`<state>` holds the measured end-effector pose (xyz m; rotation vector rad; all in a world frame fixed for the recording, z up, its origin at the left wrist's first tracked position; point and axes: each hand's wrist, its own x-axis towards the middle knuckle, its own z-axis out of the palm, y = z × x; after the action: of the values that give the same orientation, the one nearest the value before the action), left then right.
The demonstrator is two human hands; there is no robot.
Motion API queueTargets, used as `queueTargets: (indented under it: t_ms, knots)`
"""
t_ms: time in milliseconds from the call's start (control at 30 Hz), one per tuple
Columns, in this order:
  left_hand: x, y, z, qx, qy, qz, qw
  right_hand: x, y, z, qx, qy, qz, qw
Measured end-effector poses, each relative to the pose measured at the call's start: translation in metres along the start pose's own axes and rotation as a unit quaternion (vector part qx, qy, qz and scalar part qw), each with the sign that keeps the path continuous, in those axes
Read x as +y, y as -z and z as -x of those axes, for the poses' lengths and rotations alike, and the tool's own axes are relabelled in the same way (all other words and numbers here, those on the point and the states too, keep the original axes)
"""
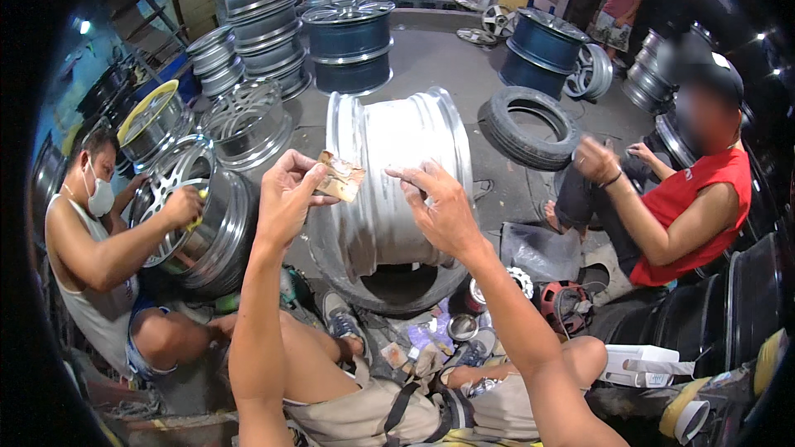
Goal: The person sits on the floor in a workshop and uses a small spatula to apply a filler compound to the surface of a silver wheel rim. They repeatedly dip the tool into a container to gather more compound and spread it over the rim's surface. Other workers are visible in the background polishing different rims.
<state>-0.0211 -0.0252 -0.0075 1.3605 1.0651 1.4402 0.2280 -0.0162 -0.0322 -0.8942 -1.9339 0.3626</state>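
My left hand (288, 194) pinches a small, flat, tan-and-brown piece (343, 179) with worn, smeared edges between thumb and fingers; its exact kind is unclear. It is held up in front of the left side of a wheel rim (402, 141) coated whitish grey. That rim lies on its side over a black tire (385, 298) on the floor before me. Over the rim's right half, my right hand (437, 209) has its index finger stretched out toward the left and its thumb apart, with nothing seen in it. Whether that finger touches the rim, I cannot tell.
At left, a masked person (99, 223) works on a spoked rim (170, 199). A person in red (696, 199) sits at right. Stacked rims (265, 29) and a loose tire (530, 126) stand beyond. Near my feet are an open can (462, 328) and a red round device (565, 306).
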Motion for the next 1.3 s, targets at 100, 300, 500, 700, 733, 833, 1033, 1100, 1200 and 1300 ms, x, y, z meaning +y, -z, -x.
queueTargets:
  t_ms: [100,300,500,700,733,833,1033,1100,1200,1300]
  knots:
    - [0.0,0.0,0.001,0.001,-0.006,0.011,1.0,0.0,0.005,-0.001,0.006,0.023,0.03,0.999]
    - [-0.001,0.001,0.002,-0.015,-0.022,0.047,0.999,-0.017,0.006,-0.002,0.005,0.043,0.028,0.999]
    - [-0.005,-0.004,0.001,-0.007,-0.009,0.061,0.998,-0.027,0.003,0.004,0.007,0.072,0.07,0.995]
    - [-0.022,-0.035,-0.013,0.009,0.006,0.064,0.998,-0.035,0.0,0.053,-0.041,0.016,0.037,0.998]
    - [-0.022,-0.042,-0.013,0.006,0.009,0.062,0.998,-0.035,-0.002,0.065,-0.05,0.003,0.03,0.998]
    - [-0.03,-0.064,-0.017,-0.019,0.015,0.078,0.997,-0.026,-0.001,0.096,-0.079,-0.061,0.001,0.995]
    - [-0.033,-0.122,-0.014,-0.064,0.017,0.07,0.995,-0.004,0.007,0.134,-0.092,-0.144,-0.006,0.985]
    - [-0.038,-0.136,-0.013,-0.063,0.006,0.08,0.995,-0.004,0.007,0.136,-0.095,-0.167,-0.032,0.981]
    - [-0.045,-0.154,-0.013,-0.07,-0.008,0.067,0.995,-0.001,0.008,0.141,-0.106,-0.209,-0.043,0.971]
    - [-0.049,-0.168,-0.011,-0.078,-0.017,0.063,0.995,0.005,0.007,0.147,-0.096,-0.205,-0.063,0.972]
